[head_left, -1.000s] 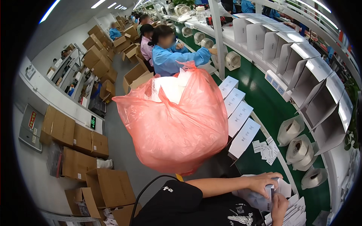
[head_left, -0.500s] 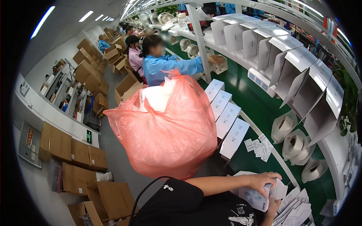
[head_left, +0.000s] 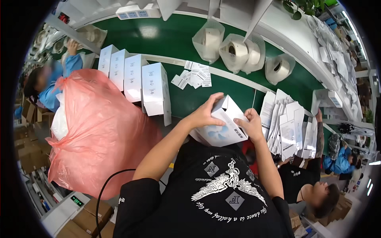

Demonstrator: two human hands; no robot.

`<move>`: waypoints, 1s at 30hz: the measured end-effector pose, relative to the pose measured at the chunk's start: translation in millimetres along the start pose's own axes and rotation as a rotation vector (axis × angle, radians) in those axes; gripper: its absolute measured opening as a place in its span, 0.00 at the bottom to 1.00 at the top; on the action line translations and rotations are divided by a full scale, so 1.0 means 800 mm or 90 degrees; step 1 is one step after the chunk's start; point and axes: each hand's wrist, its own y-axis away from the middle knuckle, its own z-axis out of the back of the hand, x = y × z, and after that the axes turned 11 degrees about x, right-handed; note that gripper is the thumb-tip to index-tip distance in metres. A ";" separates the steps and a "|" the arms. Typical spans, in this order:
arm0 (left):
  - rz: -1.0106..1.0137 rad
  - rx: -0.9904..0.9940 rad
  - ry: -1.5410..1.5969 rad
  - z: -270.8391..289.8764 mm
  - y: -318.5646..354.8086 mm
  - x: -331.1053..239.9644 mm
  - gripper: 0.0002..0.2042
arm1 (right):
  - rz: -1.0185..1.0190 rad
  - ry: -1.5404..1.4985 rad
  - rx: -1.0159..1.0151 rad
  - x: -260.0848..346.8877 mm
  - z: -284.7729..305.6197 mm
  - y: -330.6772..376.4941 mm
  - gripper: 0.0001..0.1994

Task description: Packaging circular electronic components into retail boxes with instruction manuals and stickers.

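A white carton (head_left: 226, 133) with a pale blue picture on its side is held in front of my chest, its upper end pointing away from me. My left hand (head_left: 207, 114) grips its left side, thumb on the printed face and fingers over the far end. On the other side my right hand (head_left: 251, 123) holds it, thumb pressed to the near face and fingers bent by the top edge. Beyond the carton, small printed labels (head_left: 194, 75) lie scattered on the green bench (head_left: 174, 41). Flattened cartons (head_left: 283, 127) are piled right of my right hand.
Several upright white boxes (head_left: 154, 85) stand in a row at left. A large pink plastic bag (head_left: 103, 135), stuffed full, bulges beside my left arm. Bagged white rolls (head_left: 210, 41) sit along the back. Co-workers are at far left and at right, one in black (head_left: 305, 182) close by.
The view has swung right and down, so the bag and boxes now appear further left. The carton remains in both hands, which have shifted on it; its end is now turned away from me.
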 end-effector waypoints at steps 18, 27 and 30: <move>0.372 -0.169 0.567 0.040 -0.096 0.042 0.45 | 0.010 -0.159 -0.196 0.023 0.127 -0.187 0.18; 0.717 -0.422 0.660 -0.133 -0.083 0.079 0.32 | -0.129 0.763 -0.688 0.022 0.354 -0.283 0.42; 0.514 -0.541 -0.249 -0.093 -0.073 0.107 0.14 | -0.142 0.747 -0.451 -0.005 0.444 -0.329 0.44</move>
